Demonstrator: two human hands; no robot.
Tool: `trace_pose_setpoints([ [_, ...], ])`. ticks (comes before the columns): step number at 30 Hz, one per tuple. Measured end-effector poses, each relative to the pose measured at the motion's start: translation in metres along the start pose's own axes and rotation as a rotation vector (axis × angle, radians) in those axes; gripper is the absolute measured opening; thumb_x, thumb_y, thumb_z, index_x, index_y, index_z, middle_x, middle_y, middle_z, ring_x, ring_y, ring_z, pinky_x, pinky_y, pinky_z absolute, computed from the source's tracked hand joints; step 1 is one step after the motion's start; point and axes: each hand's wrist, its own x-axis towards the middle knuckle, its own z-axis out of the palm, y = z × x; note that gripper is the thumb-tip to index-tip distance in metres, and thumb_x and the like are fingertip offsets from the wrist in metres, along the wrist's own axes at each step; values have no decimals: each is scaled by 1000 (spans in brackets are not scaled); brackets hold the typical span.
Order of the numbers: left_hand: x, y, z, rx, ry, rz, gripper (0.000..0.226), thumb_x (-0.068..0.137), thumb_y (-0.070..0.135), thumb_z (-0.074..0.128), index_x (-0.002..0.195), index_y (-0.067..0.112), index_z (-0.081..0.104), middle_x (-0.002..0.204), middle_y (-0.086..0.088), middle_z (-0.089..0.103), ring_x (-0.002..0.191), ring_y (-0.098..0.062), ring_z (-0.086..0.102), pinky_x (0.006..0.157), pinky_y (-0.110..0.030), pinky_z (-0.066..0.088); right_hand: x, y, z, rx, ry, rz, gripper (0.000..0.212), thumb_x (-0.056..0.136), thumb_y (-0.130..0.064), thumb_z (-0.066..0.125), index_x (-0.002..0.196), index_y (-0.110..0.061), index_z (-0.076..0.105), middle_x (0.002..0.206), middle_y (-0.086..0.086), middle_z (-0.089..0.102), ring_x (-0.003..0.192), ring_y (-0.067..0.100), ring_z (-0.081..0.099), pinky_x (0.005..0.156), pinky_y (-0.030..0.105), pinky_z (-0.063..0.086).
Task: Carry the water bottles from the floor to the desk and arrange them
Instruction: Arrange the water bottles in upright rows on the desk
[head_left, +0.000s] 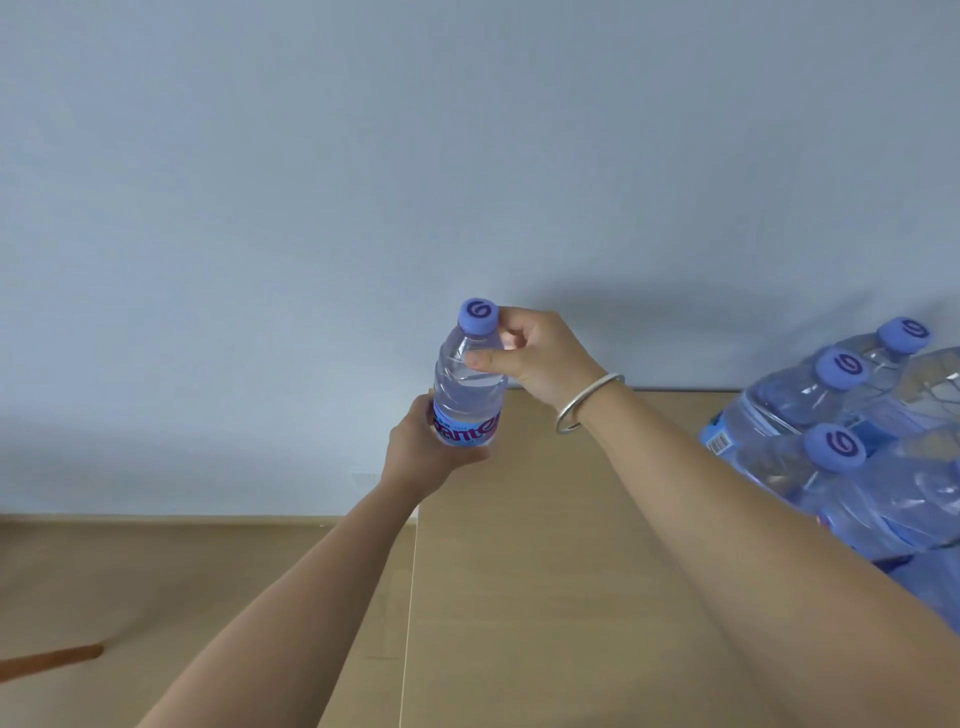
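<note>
**Ana:** Water bottle (470, 382) is at the centre of the frame, upright, held over the far left corner of the desk (545, 571). I can't tell whether its base already touches the wood, since fingers cover the bottom.

**Ben:** Who has it?

**Ana:** Both hands. Left hand (426, 447) wraps the lower body round the label, and right hand (530, 353) pinches the neck just under the purple cap (478, 315). A silver bangle (584, 408) sits on that wrist.

**Ben:** So what worries you?

**Ana:** The spot. It hangs right by the desk's left edge, with the floor (182, 597) below at lower left. Set down there and let go carelessly, I reckon it could tip over the side.

**Ben:** And the grip?

**Ana:** The plastic looks thin and full of water. My guess is a hard squeeze dents it, and a loose pinch at the neck lets it swing.

**Ben:** Anything on the right?

**Ana:** A shrink-wrapped pack of bottles (857, 457) fills the right edge of the frame, well apart from the held one. The right forearm lies close in front of it, so a quick pull back might nudge the pack.

**Ben:** Best fix?

**Ana:** Probably place it further inward, toward the pack, before releasing.
</note>
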Motion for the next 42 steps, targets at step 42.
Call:
trace_pose_setpoints([
  [42, -59, 14, 60, 405, -298, 20, 112, 72, 32, 78, 149, 7, 1, 156, -9, 12, 141, -23, 21, 108, -31, 27, -131, -20, -47, -90, 840, -156, 15, 81, -9, 64, 86, -22, 61, 89, -7, 56, 73, -10, 55, 67, 4, 41],
])
